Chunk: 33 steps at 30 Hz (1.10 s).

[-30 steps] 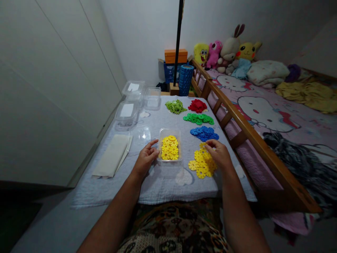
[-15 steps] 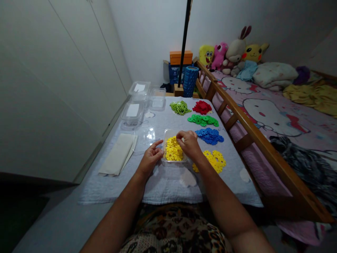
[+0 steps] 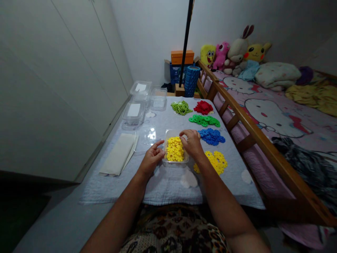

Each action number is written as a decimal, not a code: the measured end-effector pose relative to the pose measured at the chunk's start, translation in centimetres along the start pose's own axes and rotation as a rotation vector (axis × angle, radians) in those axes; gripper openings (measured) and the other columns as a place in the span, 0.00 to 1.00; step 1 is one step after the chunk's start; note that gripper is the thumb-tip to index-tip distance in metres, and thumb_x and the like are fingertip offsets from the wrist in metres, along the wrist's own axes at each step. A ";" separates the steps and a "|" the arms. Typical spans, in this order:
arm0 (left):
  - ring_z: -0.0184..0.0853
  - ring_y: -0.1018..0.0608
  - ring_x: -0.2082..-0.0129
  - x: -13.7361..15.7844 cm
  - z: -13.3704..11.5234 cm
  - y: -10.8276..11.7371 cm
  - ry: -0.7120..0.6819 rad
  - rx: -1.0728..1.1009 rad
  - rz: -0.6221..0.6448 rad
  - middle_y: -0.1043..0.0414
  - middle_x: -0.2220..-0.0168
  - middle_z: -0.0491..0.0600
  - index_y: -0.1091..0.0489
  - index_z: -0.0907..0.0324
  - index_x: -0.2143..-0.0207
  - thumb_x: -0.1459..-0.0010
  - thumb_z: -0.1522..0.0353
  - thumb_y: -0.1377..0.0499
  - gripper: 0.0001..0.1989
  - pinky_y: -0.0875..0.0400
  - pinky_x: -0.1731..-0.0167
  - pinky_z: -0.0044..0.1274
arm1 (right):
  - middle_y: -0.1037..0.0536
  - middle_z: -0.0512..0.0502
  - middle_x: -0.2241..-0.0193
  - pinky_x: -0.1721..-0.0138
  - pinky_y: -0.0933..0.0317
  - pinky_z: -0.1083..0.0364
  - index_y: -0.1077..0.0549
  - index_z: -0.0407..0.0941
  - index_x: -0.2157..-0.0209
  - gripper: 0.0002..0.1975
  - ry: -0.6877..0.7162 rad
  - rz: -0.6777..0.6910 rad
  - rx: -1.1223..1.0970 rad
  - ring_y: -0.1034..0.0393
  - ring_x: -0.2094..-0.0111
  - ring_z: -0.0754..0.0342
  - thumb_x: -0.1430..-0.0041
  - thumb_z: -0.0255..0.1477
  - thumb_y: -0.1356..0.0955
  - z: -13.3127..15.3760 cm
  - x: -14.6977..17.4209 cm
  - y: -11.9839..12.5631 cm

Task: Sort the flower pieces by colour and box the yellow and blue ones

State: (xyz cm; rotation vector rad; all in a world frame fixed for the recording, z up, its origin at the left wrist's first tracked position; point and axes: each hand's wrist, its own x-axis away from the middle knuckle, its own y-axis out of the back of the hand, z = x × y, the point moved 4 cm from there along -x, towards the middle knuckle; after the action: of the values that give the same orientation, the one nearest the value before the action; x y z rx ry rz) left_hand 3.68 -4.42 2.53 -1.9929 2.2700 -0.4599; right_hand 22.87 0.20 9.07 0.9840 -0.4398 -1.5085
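A clear plastic container [image 3: 176,164] in front of me holds yellow flower-shaped plastic pieces [image 3: 174,149]. My left hand [image 3: 153,156] rests at its left wall, thumb and index finger spread and touching or nearly touching the side. Over the container's right rim is my right hand [image 3: 191,142], its thumb and index finger slightly apart, and no piece shows between them. The other fingers curl out of sight. A loose pile of yellow flower pieces [image 3: 217,162] lies right of the container, partly behind my right forearm.
Blue [image 3: 211,136], green [image 3: 204,120], red [image 3: 203,107] and light green [image 3: 181,108] piles line the table's right side. Left are a clear lid [image 3: 145,137], folded cloth [image 3: 118,153] and several clear containers [image 3: 133,111]. A wooden bed rail [image 3: 244,119] borders the right.
The fingers of my right hand have parted and shifted slightly right, off the yellow pieces toward the container's rim. My left hand stays by the container.
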 end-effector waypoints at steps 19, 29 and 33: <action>0.23 0.41 0.81 0.3 -0.5 -0.2 0.005 -0.030 -0.033 0.41 0.78 0.37 0.34 0.60 0.40 0.50 0.63 0.32 0.35 0.50 0.80 0.18 | 0.25 0.41 0.65 0.59 0.39 0.52 0.24 0.43 0.66 0.11 -0.407 0.080 0.203 0.31 0.62 0.48 0.50 0.34 0.32 -17.3 9.4 8.8; 0.24 0.40 0.80 0.2 -0.4 -0.1 -0.015 -0.054 -0.033 0.40 0.78 0.37 0.35 0.62 0.40 0.49 0.64 0.32 0.35 0.50 0.79 0.18 | 0.27 0.46 0.68 0.64 0.42 0.54 0.25 0.44 0.65 0.12 -0.404 0.047 0.070 0.34 0.66 0.52 0.54 0.31 0.33 -17.2 8.7 7.9; 0.24 0.40 0.79 0.2 -0.4 -0.1 -0.026 -0.054 -0.030 0.40 0.78 0.37 0.35 0.63 0.40 0.49 0.65 0.33 0.35 0.49 0.79 0.18 | 0.28 0.48 0.72 0.67 0.43 0.54 0.26 0.44 0.70 0.10 -0.409 0.065 -0.075 0.34 0.69 0.51 0.55 0.33 0.33 -16.4 8.4 7.7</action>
State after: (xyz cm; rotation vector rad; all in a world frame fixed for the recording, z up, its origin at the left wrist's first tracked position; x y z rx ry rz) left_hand 3.64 -4.52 2.99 -2.0481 2.2637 -0.3777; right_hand 41.16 -5.02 2.86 0.5934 -0.6929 -1.6567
